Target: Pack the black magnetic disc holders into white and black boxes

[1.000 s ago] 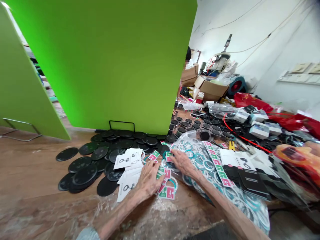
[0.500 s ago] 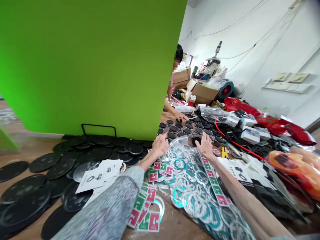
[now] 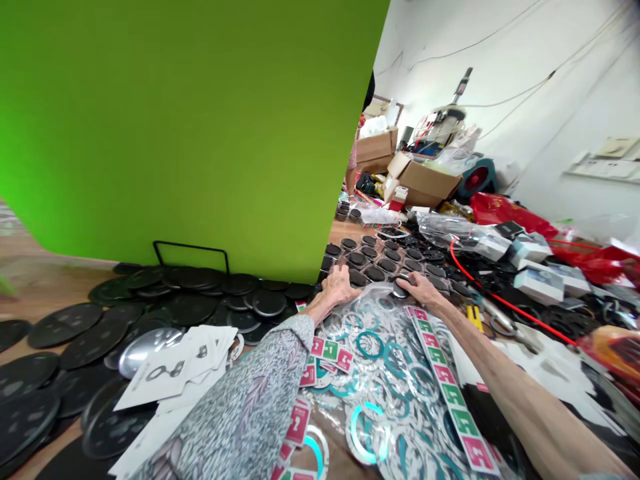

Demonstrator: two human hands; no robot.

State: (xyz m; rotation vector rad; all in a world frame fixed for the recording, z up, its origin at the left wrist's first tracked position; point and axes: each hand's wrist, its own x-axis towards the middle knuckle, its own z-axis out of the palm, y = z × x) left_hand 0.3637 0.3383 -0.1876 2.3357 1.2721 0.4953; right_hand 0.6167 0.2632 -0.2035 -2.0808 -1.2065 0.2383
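My left hand [image 3: 340, 285] is at the far left corner of a clear plastic bag [image 3: 373, 291], its thumb apart from its bent fingers and beside the bag's edge. Nothing shows clearly in its grasp. My right hand [image 3: 421, 289] has its thumb and fingers on a black round disc [image 3: 401, 287] at the bag's far edge. White and teal rings [image 3: 370, 345] fill the bag between my forearms. A strip of red and green stickers [image 3: 447, 379] lies along its right side. Just beyond my hands, several black round pieces in clear wrap [image 3: 375, 273] stand in rows.
A large green panel [image 3: 190, 133] blocks the left and centre. Big black discs [image 3: 65, 325] and printed leaflets [image 3: 163, 373] lie at the left. On the right are a red cable [image 3: 500, 293], small white boxes [image 3: 540, 282] and a yellow tool [image 3: 475, 318]. Part of another person [image 3: 352, 173] shows behind the panel.
The view has shifted, so the background sits further right. My right hand now grips the black round disc. The other person's hand has left the wrapped pieces.
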